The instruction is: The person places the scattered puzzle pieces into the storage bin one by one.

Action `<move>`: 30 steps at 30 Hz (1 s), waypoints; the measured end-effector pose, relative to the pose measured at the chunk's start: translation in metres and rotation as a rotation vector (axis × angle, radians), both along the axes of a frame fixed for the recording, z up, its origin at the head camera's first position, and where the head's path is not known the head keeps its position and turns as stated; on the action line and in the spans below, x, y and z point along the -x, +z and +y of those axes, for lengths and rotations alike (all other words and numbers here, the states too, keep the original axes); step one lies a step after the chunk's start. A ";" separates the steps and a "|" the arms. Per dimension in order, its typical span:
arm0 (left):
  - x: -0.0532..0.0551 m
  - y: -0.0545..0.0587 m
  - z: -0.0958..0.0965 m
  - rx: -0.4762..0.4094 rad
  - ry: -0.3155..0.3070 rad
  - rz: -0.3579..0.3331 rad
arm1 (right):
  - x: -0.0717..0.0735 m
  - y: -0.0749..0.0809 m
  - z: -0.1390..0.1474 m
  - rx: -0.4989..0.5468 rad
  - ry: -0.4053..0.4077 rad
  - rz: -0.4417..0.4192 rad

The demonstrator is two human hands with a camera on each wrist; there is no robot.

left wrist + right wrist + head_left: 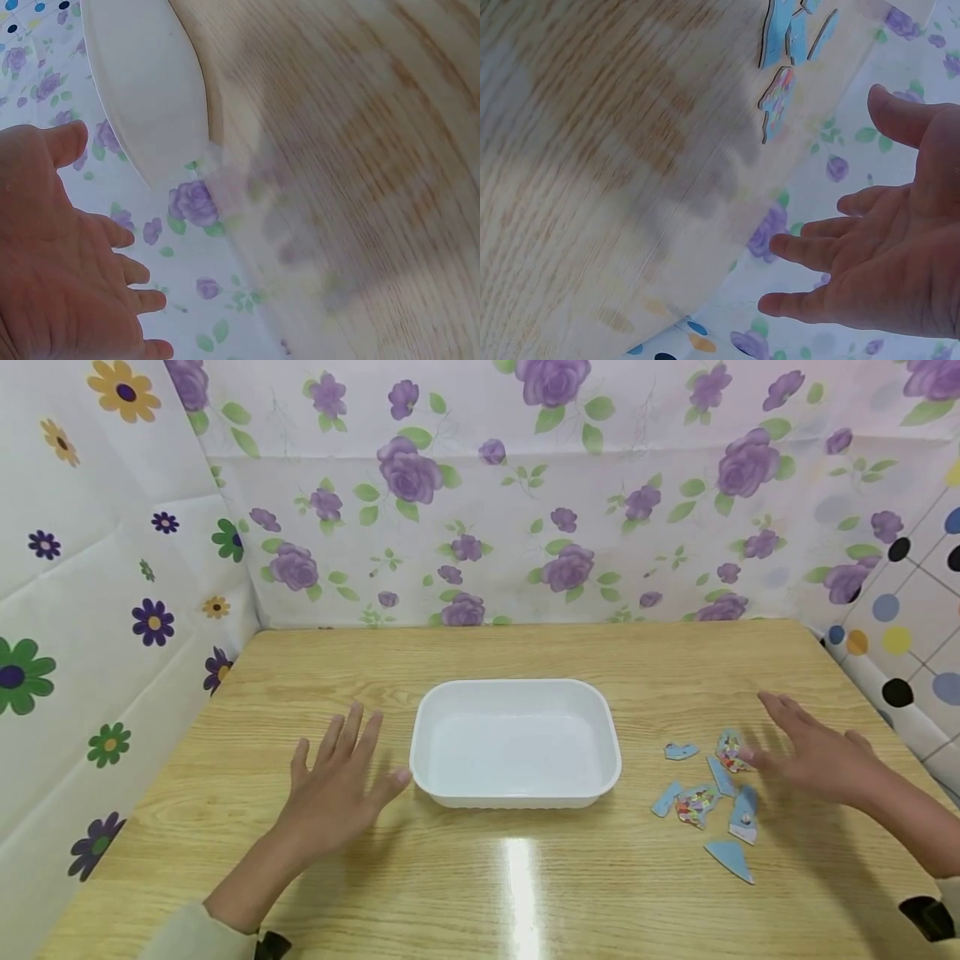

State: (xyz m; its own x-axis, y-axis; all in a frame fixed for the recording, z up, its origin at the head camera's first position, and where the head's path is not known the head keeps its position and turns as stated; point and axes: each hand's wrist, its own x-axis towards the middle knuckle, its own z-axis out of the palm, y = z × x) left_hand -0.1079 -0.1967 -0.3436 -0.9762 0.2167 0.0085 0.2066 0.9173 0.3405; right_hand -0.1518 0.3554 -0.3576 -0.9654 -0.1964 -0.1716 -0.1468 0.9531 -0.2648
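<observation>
at the left of the wooden table (262, 710), the left hand (330, 802) hangs palm down, fingers spread wide; its sleeve (198, 935) is cut off by the frame, and whether the thumb touches the white tray (517, 756) is hard to tell. the tray sits mid-table, its inner floor in full view from the head, its upper part cropped in the left wrist view. beyond its right rim, seven flat blue and multicoloured pieces (694, 808) lie loosely grouped on the wood. over their right side hangs the right hand (817, 762), grip wide, its thumb partly hiding one patterned piece (728, 745); contact cannot be told.
</observation>
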 end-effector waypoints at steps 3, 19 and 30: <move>-0.001 0.001 0.001 -0.009 -0.008 0.004 | 0.002 0.000 -0.001 -0.009 0.007 0.000; 0.000 0.002 0.009 -0.128 -0.036 -0.012 | 0.009 0.002 -0.003 0.167 0.053 0.019; 0.002 0.001 0.011 -0.217 -0.022 -0.020 | 0.013 -0.007 0.003 0.208 0.107 0.028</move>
